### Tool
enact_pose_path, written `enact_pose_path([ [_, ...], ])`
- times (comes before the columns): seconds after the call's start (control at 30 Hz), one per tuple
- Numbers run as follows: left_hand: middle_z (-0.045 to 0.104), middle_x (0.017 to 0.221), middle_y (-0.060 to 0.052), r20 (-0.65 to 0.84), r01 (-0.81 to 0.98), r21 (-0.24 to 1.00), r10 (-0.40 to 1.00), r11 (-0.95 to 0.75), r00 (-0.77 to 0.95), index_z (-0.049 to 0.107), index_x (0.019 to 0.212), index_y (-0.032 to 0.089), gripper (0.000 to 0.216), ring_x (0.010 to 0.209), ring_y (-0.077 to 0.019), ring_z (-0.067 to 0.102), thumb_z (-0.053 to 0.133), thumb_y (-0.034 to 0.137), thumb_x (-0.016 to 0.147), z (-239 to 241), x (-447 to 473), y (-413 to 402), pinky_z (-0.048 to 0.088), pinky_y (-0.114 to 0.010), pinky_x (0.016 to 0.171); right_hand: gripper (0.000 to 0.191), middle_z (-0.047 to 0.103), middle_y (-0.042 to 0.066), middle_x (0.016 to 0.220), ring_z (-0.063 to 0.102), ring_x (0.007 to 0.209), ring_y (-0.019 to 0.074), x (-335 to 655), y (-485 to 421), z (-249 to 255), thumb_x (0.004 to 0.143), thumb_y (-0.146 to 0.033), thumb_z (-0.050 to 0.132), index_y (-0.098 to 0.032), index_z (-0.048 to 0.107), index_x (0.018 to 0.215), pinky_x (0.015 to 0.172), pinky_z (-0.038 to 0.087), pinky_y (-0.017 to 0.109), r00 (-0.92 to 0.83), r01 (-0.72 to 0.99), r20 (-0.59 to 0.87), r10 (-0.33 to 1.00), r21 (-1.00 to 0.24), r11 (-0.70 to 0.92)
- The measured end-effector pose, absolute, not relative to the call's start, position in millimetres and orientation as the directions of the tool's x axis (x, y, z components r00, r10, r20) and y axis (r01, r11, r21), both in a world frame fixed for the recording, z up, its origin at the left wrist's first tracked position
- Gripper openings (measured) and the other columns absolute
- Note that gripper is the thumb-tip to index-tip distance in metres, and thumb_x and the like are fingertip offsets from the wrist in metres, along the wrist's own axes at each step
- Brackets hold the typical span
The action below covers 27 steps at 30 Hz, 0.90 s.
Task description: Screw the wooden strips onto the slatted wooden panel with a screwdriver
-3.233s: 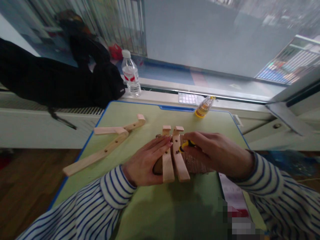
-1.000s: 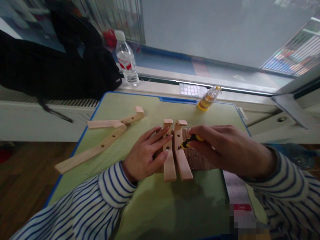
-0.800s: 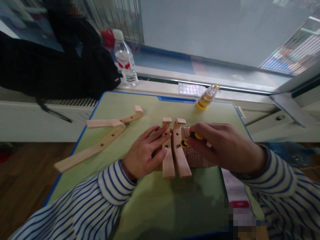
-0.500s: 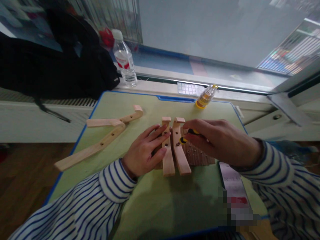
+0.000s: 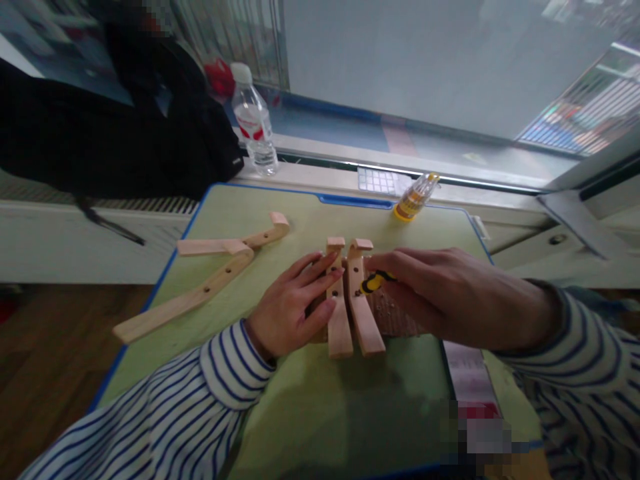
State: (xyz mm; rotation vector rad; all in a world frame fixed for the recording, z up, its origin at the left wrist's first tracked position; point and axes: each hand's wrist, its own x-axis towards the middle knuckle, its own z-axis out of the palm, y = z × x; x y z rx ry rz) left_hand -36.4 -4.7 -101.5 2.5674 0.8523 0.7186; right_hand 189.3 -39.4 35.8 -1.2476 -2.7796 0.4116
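Observation:
Two curved wooden hooks stand side by side on a brown ridged board (image 5: 400, 313). On the left wooden hook (image 5: 340, 333) lies my left hand (image 5: 290, 303), open, its fingers stretched across the wood near two screw holes. My right hand (image 5: 430, 290) is closed around a small yellow-and-black screwdriver (image 5: 373, 283). The tool's tip meets the lower hole of the right wooden hook (image 5: 367, 330); the rest of its handle is hidden in my fingers. Farther left, two more hooks, a front one (image 5: 185, 303) and a back one (image 5: 210, 247), rest on the table, touching each other.
The green table (image 5: 300, 413) has a blue rim. A small yellow-capped bottle (image 5: 415, 199) stands at its back edge. Behind are a water bottle (image 5: 256, 133) and a black bag (image 5: 115, 133) on the sill. A flat, partly blurred-out item (image 5: 467, 373) lies under my right forearm.
My right hand has turned and shifted slightly right and down, showing more of the yellow-and-black handle. The left hand keeps its place on the left hook. The whole view has shifted a little.

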Motion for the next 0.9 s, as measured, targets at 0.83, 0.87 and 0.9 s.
enact_pose_path([
  [0.83, 0.037, 0.143, -0.007, 0.370, 0.460, 0.461, 0.635, -0.759, 0.678, 0.049, 0.129, 0.016, 0.043, 0.133, -0.0243, 0.029, 0.043, 0.029, 0.088, -99.8, -36.2, -5.3, 0.029, -0.046, 0.111, 0.025, 0.062, 0.002, 0.083, 0.055, 0.065, 0.0115, 182.1, -38.0, 12.5, 0.093, -0.035, 0.039, -0.019, 0.051, 0.108, 0.058, 0.037, 0.025, -0.547, 0.783, 0.151, 0.824, -0.258, 0.566],
  [0.87, 0.037, 0.143, -0.007, 0.365, 0.464, 0.461, 0.638, -0.757, 0.678, 0.049, 0.129, 0.016, 0.044, 0.133, -0.0242, 0.028, 0.043, 0.030, 0.088, -99.9, -36.4, -5.3, 0.029, -0.046, 0.111, 0.025, 0.063, 0.002, 0.085, 0.056, 0.067, 0.0120, 182.7, -37.9, 13.3, 0.093, -0.035, 0.038, -0.019, 0.051, 0.107, 0.060, 0.038, 0.025, -0.560, 0.776, 0.138, 0.817, -0.259, 0.576],
  [0.9, 0.037, 0.143, -0.007, 0.363, 0.468, 0.459, 0.640, -0.755, 0.677, 0.049, 0.129, 0.016, 0.044, 0.134, -0.0239, 0.028, 0.043, 0.030, 0.088, -100.0, -36.6, -5.4, 0.028, -0.045, 0.111, 0.025, 0.063, 0.002, 0.088, 0.057, 0.069, 0.0126, 183.4, -37.8, 14.6, 0.093, -0.036, 0.038, -0.020, 0.051, 0.107, 0.061, 0.038, 0.026, -0.575, 0.768, 0.123, 0.809, -0.259, 0.586],
])
